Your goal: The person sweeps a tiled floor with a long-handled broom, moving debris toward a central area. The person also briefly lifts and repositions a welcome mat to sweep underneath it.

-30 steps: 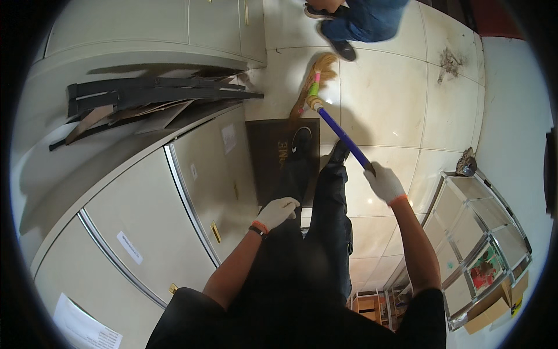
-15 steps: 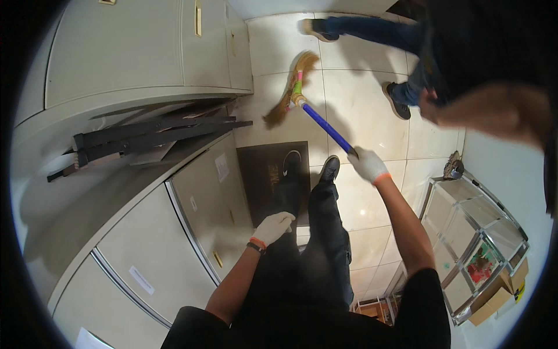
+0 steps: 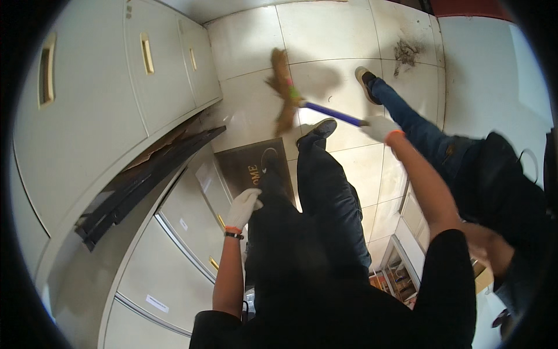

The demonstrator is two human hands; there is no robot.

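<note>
In my white-gloved right hand (image 3: 382, 128) is the end of the short blue handle of a broom (image 3: 332, 113); the fingers are wrapped round it. The broom's brown bristle head (image 3: 281, 93) is out ahead over the pale tiled floor, left of my forward shoe, slightly blurred. My left hand (image 3: 242, 209), also gloved in white with an orange cuff, hangs beside my left thigh. Its fingers are loosely extended and hold nothing. Under my left foot lies a dark brown doormat (image 3: 232, 166) with gold lettering.
Dark dirt (image 3: 408, 53) lies on the far right tiles. A co-worker's leg (image 3: 401, 110) stands close on the right. Pale cabinets (image 3: 163, 256) line my left, with long black strips (image 3: 145, 180) on their ledge. A low shelf (image 3: 401, 273) stands behind me at right.
My right foot has stepped forward and the broom has swung leftward. My left hand has moved left. The co-worker has moved to the right and nearer, and the dirt has come into view.
</note>
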